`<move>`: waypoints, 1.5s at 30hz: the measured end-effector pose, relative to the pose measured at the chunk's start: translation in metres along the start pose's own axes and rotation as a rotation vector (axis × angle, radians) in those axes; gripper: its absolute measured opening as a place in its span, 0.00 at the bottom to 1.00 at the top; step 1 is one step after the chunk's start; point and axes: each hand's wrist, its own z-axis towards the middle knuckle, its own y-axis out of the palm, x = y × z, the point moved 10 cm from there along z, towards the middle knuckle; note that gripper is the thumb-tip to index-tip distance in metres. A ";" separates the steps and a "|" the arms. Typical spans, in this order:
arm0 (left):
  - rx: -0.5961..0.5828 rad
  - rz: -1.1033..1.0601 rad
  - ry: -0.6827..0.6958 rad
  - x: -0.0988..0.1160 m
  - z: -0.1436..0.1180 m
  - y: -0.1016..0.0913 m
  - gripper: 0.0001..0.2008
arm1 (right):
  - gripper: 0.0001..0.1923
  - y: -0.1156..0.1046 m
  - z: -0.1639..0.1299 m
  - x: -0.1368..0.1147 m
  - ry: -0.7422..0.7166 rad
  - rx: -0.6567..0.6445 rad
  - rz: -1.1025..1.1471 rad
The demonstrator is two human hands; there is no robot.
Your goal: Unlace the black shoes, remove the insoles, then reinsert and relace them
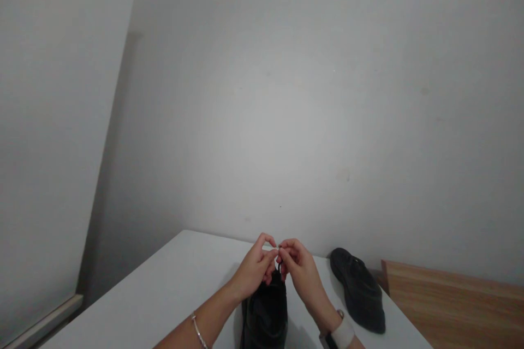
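Observation:
A black lace-up shoe (266, 313) stands on the white table in front of me, its opening toward me. Over its front part both hands meet, fingertips almost touching. My right hand (298, 264) pinches a dark shoelace (279, 266) between thumb and fingers. My left hand (257, 264) has its index finger arched and its thumb tip at the same lace; its other fingers are curled close above the shoe and appear to grip the lace too. The exact hold is small and partly hidden by the fingers. A second black shoe (358, 289) lies to the right, apart from my hands.
The white tabletop (164, 289) reaches back to a grey wall (278, 120). A wooden board (454, 302) is beyond the table's right edge. At the left, a pale panel (49, 120) rises beside the table.

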 end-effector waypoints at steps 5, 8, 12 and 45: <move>0.005 -0.084 0.016 -0.011 0.005 0.000 0.19 | 0.19 0.019 -0.003 0.002 0.132 -0.191 0.191; -0.005 -0.050 0.037 -0.009 0.005 0.001 0.19 | 0.17 0.025 -0.008 -0.004 0.141 -0.236 0.205; -0.073 -0.028 0.076 0.005 -0.005 0.003 0.16 | 0.17 0.016 -0.006 -0.003 0.108 -0.157 0.208; -0.079 0.072 -0.089 0.006 -0.019 0.001 0.16 | 0.22 -0.003 0.006 0.020 0.029 -0.143 -0.100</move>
